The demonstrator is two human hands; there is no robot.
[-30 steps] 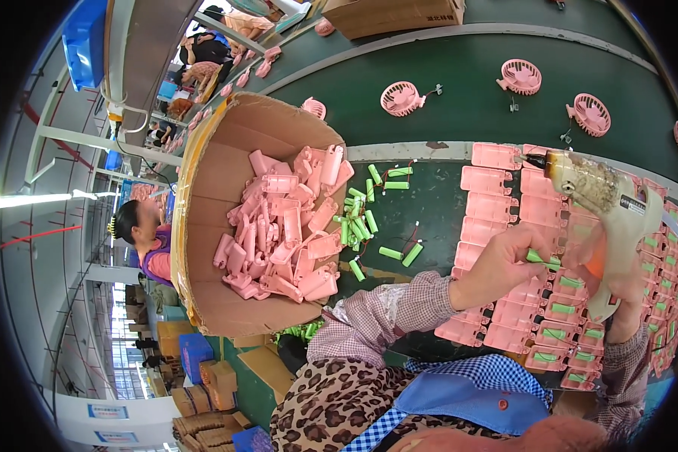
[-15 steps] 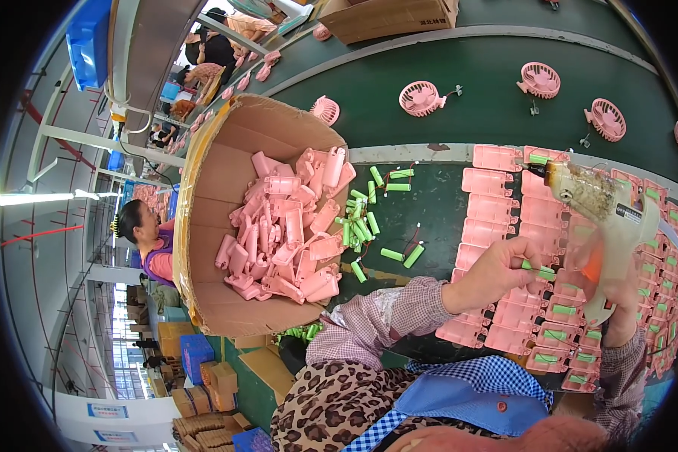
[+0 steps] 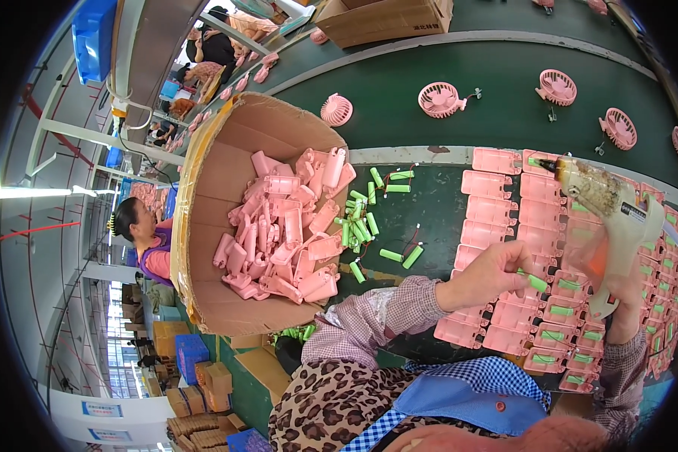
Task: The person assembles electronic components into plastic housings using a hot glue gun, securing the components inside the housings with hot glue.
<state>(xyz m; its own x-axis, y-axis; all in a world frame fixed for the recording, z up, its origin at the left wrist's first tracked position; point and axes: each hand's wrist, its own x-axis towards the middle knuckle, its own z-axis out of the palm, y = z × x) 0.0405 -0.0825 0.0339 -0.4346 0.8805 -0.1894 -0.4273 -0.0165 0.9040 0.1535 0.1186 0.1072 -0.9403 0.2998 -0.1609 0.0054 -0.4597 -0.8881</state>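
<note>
My left hand (image 3: 488, 277) is closed, pinching a small green battery (image 3: 535, 282) between thumb and fingers just above the rows of pink plastic shells. My right hand (image 3: 619, 300) is wrapped round the grip of a pale hot glue gun (image 3: 597, 194) with a browned, stained front. Its dark nozzle points left, over the far rows. Nearest my left hand lie bare pink shells (image 3: 484, 209). Shells toward the right hold green batteries (image 3: 562, 310) with thin wires. The gun hides some of the shells behind it.
To the left, a cardboard box (image 3: 203, 248) holds a heap of pink shells (image 3: 282, 226). Loose green batteries (image 3: 360, 226) with wires lie beside it. Pink fan parts (image 3: 441, 99) sit on the green conveyor (image 3: 497, 68) beyond a metal rail. Another person (image 3: 149, 239) is at far left.
The battery in my left hand has shifted slightly nearer to me and tilted. The glue gun's nozzle has moved a little right. Fan parts on the conveyor have travelled right.
</note>
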